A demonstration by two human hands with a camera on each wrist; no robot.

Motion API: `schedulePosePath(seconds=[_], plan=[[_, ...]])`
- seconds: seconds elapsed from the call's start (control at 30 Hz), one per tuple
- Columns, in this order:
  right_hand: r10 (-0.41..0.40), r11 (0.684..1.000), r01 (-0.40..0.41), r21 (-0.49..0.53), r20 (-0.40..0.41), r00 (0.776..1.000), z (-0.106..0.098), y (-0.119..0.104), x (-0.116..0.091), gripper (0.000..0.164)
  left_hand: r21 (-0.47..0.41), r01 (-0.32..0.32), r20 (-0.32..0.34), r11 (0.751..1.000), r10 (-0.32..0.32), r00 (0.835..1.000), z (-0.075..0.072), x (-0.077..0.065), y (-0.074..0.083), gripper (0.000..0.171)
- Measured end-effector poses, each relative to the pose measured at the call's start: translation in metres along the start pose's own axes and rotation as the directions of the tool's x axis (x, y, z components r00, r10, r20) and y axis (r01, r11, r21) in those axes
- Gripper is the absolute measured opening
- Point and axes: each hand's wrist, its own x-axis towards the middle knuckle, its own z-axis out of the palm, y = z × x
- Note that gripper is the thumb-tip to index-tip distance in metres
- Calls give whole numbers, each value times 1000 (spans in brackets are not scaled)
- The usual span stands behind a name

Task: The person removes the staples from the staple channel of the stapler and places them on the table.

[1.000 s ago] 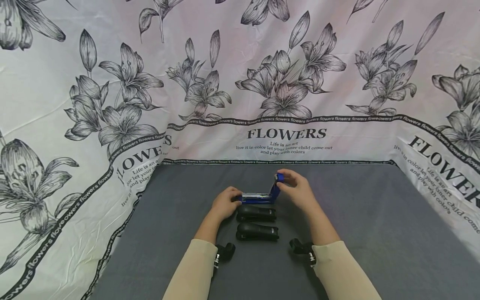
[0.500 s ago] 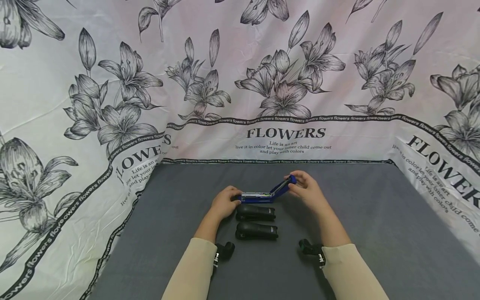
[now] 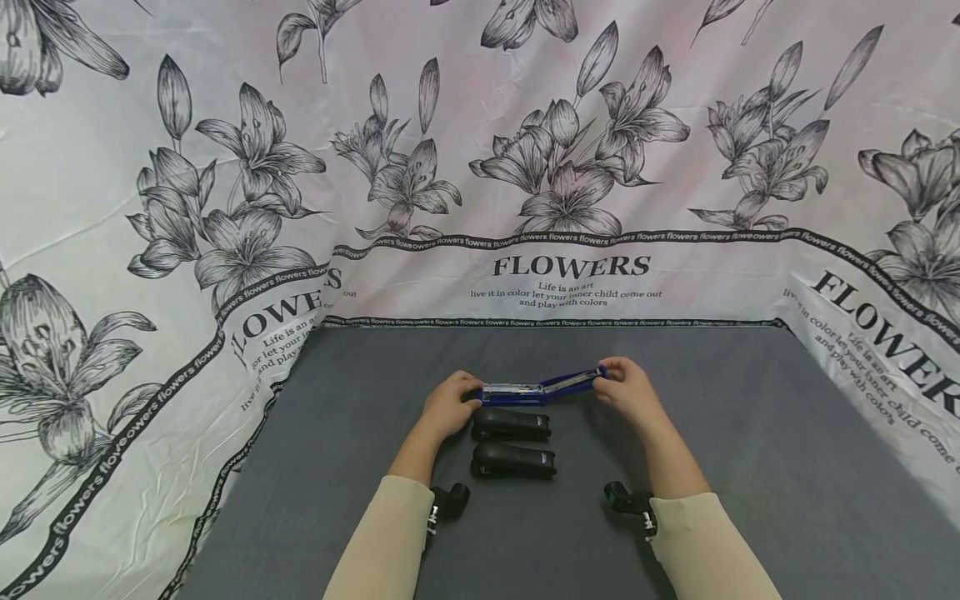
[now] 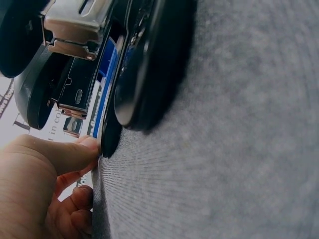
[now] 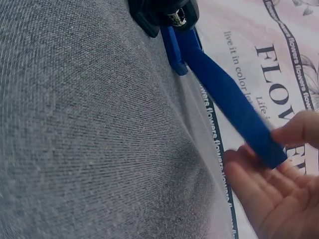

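Observation:
A blue stapler (image 3: pixel 513 398) lies on the table, spread wide with its top arm (image 3: pixel 573 382) swung over to the right, slanting low above the cloth. My left hand (image 3: pixel 450 405) pinches the left end of its base; in the left wrist view the thumb (image 4: pixel 79 149) is at that end. The right hand (image 3: pixel 630 392) holds the tip of the raised arm between thumb and fingers, and the right wrist view shows the arm's smooth blue back (image 5: pixel 234 99). Two black staplers, a farther one (image 3: pixel 512 425) and a nearer one (image 3: pixel 513 462), lie closed in front of the blue one.
Grey cloth (image 3: pixel 360 367) covers the table. Behind and at both sides hangs a white curtain (image 3: pixel 420 283) with flower prints. In the left wrist view the black staplers loom close, partly covering the blue one.
The blue stapler's top arm has swung from nearly upright down to the right, with the right hand moving right and down along with it. The left hand has stayed at the base.

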Motion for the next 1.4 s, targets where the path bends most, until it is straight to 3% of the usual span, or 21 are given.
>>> schedulePosePath(seconds=[0.23, 0.37, 0.43, 0.53, 0.67, 0.87, 1.07, 1.17, 1.33, 1.4], plan=[[65, 996, -68, -64, -49, 997, 3, 0, -3, 49, 4, 2, 3, 1000, -2, 1000, 0, 0, 0, 32], [15, 973, -34, -227, -85, 996, 4, -8, -6, 51, 3, 5, 3, 1000, -5, 1000, -1, 1, 0, 32], [-51, 935, 11, -353, -103, 993, 5, -12, -8, 51, 4, 8, 6, 1000, -8, 1000, -1, 0, 0, 32], [-180, 844, 93, -529, -114, 977, 9, -18, -10, 49, 2, 13, 8, 1000, -13, 1000, -1, 0, 0, 32], [-293, 735, 167, -657, -86, 952, 16, -26, -9, 45, 1, 12, 0, 1000, -12, 1000, 0, 0, -1, 32], [-325, 670, 188, -718, -57, 944, 25, -30, -5, 39, 13, 2, -1, 1000, -2, 1000, 3, 0, -2, 32], [-432, 568, 221, -793, -59, 900, 32, -32, -2, 31, 8, 12, -11, 1000, -12, 1000, 4, 0, -2, 31], [-467, 542, 266, -797, -22, 884, 38, -35, 0, 30, 7, 20, -17, 1000, -20, 1000, 4, 0, -1, 31], [-486, 537, 354, -765, 62, 872, 53, -38, 0, 28, 13, 21, -21, 1000, -20, 1000, 4, 0, -1, 32], [-470, 545, 378, -748, 100, 877, 60, -39, 0, 27, 11, 22, -22, 1000, -21, 1000, 4, 0, -2, 32]])
